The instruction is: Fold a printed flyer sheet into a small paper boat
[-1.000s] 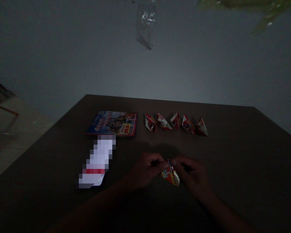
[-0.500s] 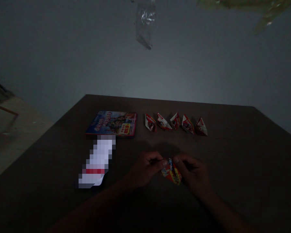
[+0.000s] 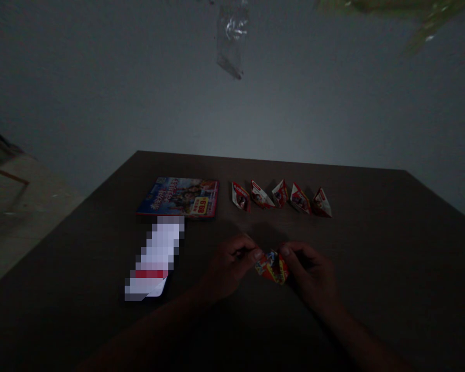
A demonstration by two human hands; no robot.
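Observation:
A small folded paper piece (image 3: pixel 272 269), printed red, yellow and blue, is held above the table between both hands. My left hand (image 3: pixel 232 262) pinches its left side between thumb and fingers. On the opposite side my right hand (image 3: pixel 309 268) grips it the same way. The paper spreads open in the middle, showing a dark gap between its folds. Beyond the hands, several folded red-and-white paper shapes stand in a row, among them a leftmost one (image 3: pixel 241 197) and a rightmost one (image 3: pixel 322 203). Dim light hides the finer folds.
A glossy printed booklet or flat pack (image 3: pixel 170 199) with a yellow price mark lies at the left. Nearer stands a bright, pixelated phone-like screen (image 3: pixel 157 253). The dark table (image 3: pixel 372 206) meets a grey wall (image 3: pixel 139 77), where a clear plastic piece (image 3: pixel 232 41) hangs.
Both hands have drawn slightly apart, and the paper between them has opened wider. Its lower tip has risen a little. The row of folded shapes is unchanged.

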